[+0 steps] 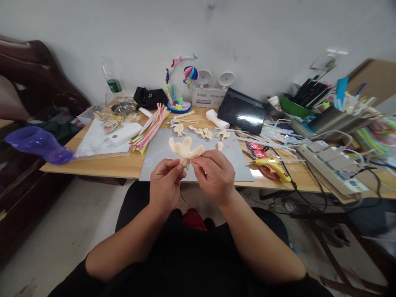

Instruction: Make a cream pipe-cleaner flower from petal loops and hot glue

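A cream flower (186, 149) with several curved, fuzzy-looking petals is held up above the front of a grey mat (154, 165). My left hand (167, 181) pinches the base of the flower from the left. From the other side, my right hand (215, 175) closes its fingertips on the lower part of the right petal, near the base. Beyond the flower, several loose cream curled pieces (202, 132) lie on the mat, and one small cream petal (220, 146) lies by my right hand.
Pink, yellow and white pipe cleaners (151, 128) lie left of the mat. To the right are a yellow glue gun (276, 168), a power strip (332, 169) and trailing cables. A black tray-like object (241, 110) and a colourful balloon ornament (179, 105) stand at the back.
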`<state>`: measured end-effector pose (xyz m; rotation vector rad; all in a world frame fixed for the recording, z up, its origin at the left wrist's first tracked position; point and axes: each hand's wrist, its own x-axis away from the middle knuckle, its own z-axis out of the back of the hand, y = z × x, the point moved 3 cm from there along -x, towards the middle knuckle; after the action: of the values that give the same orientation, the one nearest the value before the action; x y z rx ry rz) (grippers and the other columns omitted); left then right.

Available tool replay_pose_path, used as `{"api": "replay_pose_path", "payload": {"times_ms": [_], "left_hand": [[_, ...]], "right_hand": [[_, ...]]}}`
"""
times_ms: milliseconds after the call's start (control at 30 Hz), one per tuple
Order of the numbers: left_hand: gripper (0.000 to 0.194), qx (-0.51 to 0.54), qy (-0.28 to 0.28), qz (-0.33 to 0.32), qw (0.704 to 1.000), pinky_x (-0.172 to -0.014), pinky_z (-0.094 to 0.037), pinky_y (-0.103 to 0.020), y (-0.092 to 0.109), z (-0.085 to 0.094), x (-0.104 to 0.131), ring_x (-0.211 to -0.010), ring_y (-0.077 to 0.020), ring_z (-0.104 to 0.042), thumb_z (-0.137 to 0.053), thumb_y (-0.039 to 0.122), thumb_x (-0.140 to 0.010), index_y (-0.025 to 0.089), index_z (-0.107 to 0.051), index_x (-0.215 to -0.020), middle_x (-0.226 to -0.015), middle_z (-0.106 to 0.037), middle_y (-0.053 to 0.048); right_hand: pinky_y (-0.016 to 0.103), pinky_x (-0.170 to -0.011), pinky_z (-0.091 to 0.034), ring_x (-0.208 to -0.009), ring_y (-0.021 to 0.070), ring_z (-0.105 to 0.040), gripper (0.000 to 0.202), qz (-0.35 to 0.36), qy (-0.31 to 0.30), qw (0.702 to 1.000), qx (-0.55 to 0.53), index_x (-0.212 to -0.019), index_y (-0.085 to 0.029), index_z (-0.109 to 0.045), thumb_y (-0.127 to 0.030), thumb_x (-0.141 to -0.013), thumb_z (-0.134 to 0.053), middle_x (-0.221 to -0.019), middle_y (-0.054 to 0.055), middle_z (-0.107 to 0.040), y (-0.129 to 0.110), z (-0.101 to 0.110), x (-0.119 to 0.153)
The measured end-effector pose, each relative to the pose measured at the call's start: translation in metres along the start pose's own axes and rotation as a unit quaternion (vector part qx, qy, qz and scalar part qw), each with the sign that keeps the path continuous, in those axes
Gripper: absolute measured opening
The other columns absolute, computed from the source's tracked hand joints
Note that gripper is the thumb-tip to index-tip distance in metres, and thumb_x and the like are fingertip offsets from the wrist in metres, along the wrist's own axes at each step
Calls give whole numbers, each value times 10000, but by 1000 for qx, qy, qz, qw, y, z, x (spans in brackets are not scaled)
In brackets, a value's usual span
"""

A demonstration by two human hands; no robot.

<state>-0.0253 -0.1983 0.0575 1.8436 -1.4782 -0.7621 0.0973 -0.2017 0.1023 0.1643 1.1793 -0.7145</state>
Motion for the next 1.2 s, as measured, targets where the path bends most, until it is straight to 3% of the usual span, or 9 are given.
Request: {"api": "replay_pose_path", "payload": {"times_ms": [133,233,333,500,700,867,1000,1200], "left_hand": [[99,-43,2,-14,999,-488,-396,-178,-1,3,1,-504,-62,-498,-692,146,-626,181,-657,-712,-577,-559,27],[126,-120,-5,-60,991,-463,-380,-176,0,8,2,-499,-65,-476,-657,196,-697,189,-668,-822,-590,-546,22],[197,-198,-22,-125,972,-462,-381,-183,4,10,4,-502,-73,-468,-665,220,-699,181,-659,-892,-597,-540,20],[265,-302,-9,-191,934,-449,-359,-174,7,12,1,-479,-64,-432,-747,199,-601,169,-649,-846,-550,-492,46],[137,-331,17,-245,911,-468,-369,-186,10,12,-3,-485,-72,-442,-693,234,-673,174,-653,-790,-562,-514,38],[97,-353,25,-279,893,-492,-370,-197,13,14,-4,-499,-76,-445,-670,216,-693,183,-651,-783,-580,-523,37],[98,-383,28,-299,874,-490,-357,-205,16,15,-3,-509,-83,-433,-661,185,-681,187,-645,-778,-591,-517,35],[90,-400,10,-333,854,-482,-345,-218,21,10,-1,-518,-89,-425,-651,152,-658,184,-641,-741,-622,-545,21]], "right_hand": [[277,-637,-508,-717,139,-581,121,-36,26,999,-28,-789,-170,-619,-69,-763,-557,-756,52,-612,1,0,1],[282,-636,-513,-719,141,-587,128,-38,34,999,-19,-786,-181,-620,-78,-769,-548,-748,45,-611,1,0,0],[285,-632,-513,-711,143,-586,132,-31,37,999,-8,-784,-188,-618,-80,-769,-544,-736,41,-610,0,-1,-1],[281,-615,-507,-685,143,-579,129,-20,44,999,-1,-776,-182,-612,-69,-756,-552,-721,45,-606,-4,-3,-1],[289,-638,-505,-722,150,-576,118,-19,26,999,-8,-797,-194,-593,-90,-764,-550,-751,42,-588,-8,-7,1],[332,-673,-500,-787,179,-557,162,-85,19,995,-44,-857,-181,-553,-227,-726,-638,-808,60,-570,-5,-2,-2],[359,-724,-484,-843,193,-543,207,-112,-22,992,-57,-913,-171,-581,-295,-749,-605,-884,74,-565,-7,0,-9],[329,-691,-461,-759,171,-530,85,-96,-30,994,-42,-718,-185,-580,-245,-777,-586,-778,45,-586,-8,-1,-13]]}}
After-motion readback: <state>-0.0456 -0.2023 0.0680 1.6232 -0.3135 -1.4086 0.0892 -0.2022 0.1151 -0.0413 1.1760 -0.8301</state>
